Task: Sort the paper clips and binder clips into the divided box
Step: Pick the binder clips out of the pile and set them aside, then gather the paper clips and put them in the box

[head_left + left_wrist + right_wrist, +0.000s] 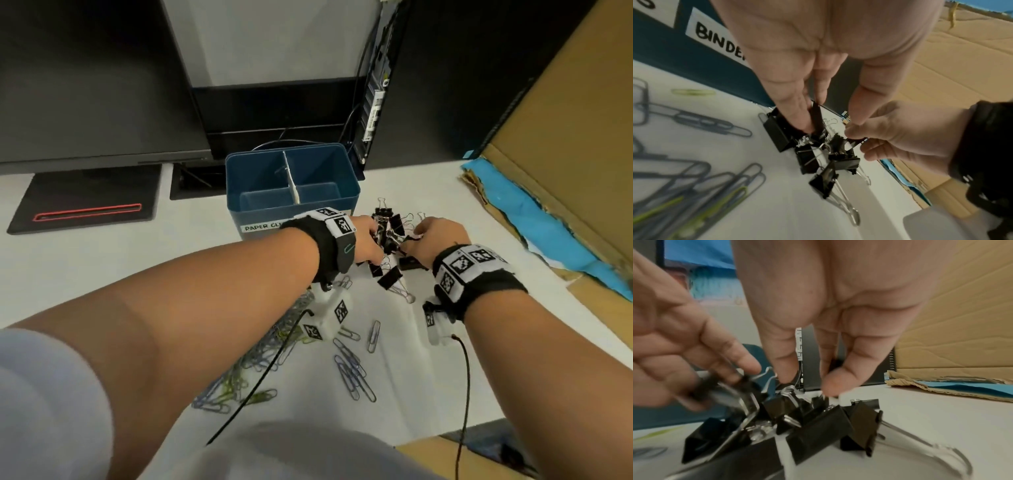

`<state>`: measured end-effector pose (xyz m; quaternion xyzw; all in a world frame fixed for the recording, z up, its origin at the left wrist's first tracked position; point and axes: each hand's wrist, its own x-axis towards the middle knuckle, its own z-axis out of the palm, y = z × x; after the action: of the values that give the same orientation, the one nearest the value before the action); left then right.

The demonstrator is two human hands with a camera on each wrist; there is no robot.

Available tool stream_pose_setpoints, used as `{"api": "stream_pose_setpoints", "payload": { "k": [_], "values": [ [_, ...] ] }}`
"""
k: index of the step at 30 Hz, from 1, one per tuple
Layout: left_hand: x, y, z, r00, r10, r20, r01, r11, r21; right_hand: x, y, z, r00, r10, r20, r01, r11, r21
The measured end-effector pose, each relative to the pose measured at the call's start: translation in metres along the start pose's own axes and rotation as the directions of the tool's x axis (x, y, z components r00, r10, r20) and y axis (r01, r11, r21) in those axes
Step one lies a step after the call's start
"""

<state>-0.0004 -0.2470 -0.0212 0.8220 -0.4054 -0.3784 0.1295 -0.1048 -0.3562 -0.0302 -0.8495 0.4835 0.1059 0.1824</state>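
A tangle of black binder clips point(390, 236) lies on the white table just in front of the blue divided box point(239, 178). My left hand point(371, 246) reaches into the pile from the left. In the left wrist view its fingertips pinch one black binder clip point(816, 118) standing on edge. My right hand point(416, 236) comes in from the right. Its thumb and fingers pinch another binder clip point(856, 141) at the pile's right side. Loose paper clips point(352, 373) lie nearer to me. The box's labels read "PAPER CLI" point(262, 226) and "BINDE" point(719, 40).
A larger heap of grey and green paper clips point(239, 380) lies under my left forearm. Cardboard sheets with blue paper point(534, 212) lean at the right. A monitor base point(89, 202) and a computer case point(376, 85) stand behind the box. Both box compartments look bare inside.
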Motion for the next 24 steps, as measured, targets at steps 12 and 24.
{"api": "stream_pose_setpoints", "payload": {
  "k": [12, 24],
  "values": [
    [-0.132, -0.123, -0.007, 0.969, -0.238, 0.063, 0.188, 0.879, 0.438, -0.092, -0.053, 0.056, 0.806, -0.415, 0.422, 0.494, 0.864, -0.094],
    [-0.146, -0.148, 0.025, 0.953, -0.301, -0.038, 0.294, 0.885, 0.361, -0.119, -0.118, 0.101, 0.739, -0.551, 0.388, 0.616, 0.785, -0.06]
  ]
}}
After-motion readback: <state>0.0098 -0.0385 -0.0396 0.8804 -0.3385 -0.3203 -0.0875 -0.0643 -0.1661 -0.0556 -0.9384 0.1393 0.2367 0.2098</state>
